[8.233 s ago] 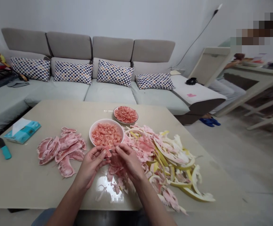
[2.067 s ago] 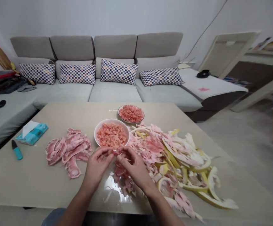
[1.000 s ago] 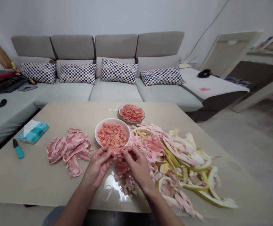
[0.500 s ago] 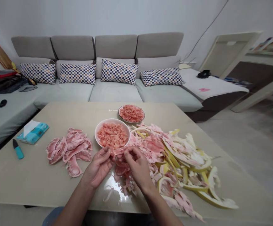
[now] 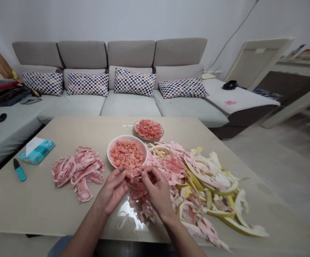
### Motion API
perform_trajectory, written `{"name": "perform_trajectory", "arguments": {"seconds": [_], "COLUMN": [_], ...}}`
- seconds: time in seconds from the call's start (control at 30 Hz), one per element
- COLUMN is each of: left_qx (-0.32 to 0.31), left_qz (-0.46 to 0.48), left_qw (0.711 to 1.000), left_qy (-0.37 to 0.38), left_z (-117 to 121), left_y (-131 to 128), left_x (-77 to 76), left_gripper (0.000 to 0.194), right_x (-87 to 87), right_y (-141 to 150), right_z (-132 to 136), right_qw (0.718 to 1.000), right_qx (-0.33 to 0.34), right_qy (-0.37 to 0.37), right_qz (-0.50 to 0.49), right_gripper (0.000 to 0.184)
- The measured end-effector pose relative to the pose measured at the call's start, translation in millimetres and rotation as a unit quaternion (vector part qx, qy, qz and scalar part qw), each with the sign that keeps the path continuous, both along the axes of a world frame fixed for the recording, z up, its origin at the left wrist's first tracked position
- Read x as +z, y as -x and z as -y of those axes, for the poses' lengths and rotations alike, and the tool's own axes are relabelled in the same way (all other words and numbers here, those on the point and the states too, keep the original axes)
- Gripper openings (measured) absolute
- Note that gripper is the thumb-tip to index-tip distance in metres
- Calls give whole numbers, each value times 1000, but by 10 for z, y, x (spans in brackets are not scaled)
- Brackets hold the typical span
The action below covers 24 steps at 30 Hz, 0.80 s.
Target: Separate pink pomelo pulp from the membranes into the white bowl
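Note:
In front of the white bowl (image 5: pixel 109 159), my left hand (image 5: pixel 113 192) pinches a small piece of pink pomelo flesh (image 5: pixel 133 173). My right hand (image 5: pixel 157 192) has thumb and forefinger closed on a thin, clear strip of membrane at that piece's right side. Loose pomelo pulp (image 5: pixel 126 153) fills the bowl just beyond my fingertips. To the left lies a pile of pomelo segments (image 5: pixel 86 171) with pale skins. Under and beside my right hand are membrane scraps (image 5: pixel 141 207), which run into a large heap of yellow-green peel (image 5: pixel 233 221) and pink pith.
A dark-rimmed plate (image 5: pixel 148 139) of pulp stands behind the bowl. On the table's (image 5: pixel 23 210) left are a tissue pack (image 5: pixel 38 151) and a knife (image 5: pixel 19 170) with a teal handle. Beyond the table stands a sofa (image 5: pixel 130 104) with checkered cushions (image 5: pixel 135 82).
Earlier my fingertips were close together on a piece; over the last second they stay apart with a clear strip between them. The view has swung right since the first frame; the seated person is out of sight.

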<state>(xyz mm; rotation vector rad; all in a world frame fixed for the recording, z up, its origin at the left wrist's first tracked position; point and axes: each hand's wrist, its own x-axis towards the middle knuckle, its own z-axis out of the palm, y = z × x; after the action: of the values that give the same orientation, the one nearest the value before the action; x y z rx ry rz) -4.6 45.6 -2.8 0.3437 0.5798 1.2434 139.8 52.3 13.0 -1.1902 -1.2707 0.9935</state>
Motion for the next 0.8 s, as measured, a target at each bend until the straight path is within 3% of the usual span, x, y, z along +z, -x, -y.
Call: {"name": "perform_trajectory", "arguments": {"seconds": [0.27, 0.47, 0.8], "left_qx": [21, 66, -1], "left_qz": [-178, -293, -296], "left_qw": [983, 950, 951], "left_qy": [-48, -84, -91], "left_z": [38, 25, 34], "left_y": [-67, -62, -15], "left_x": [31, 2, 50], "left_gripper": [34, 22, 32], "right_x": [-6, 22, 0], "right_y": [13, 14, -4], "right_z": [12, 29, 15], "right_qw": [999, 1000, 1000], "right_qx": [25, 23, -10], "right_qy": [8, 2, -18], "right_qz": [-20, -14, -6], "right_gripper": [13, 12, 11]}}
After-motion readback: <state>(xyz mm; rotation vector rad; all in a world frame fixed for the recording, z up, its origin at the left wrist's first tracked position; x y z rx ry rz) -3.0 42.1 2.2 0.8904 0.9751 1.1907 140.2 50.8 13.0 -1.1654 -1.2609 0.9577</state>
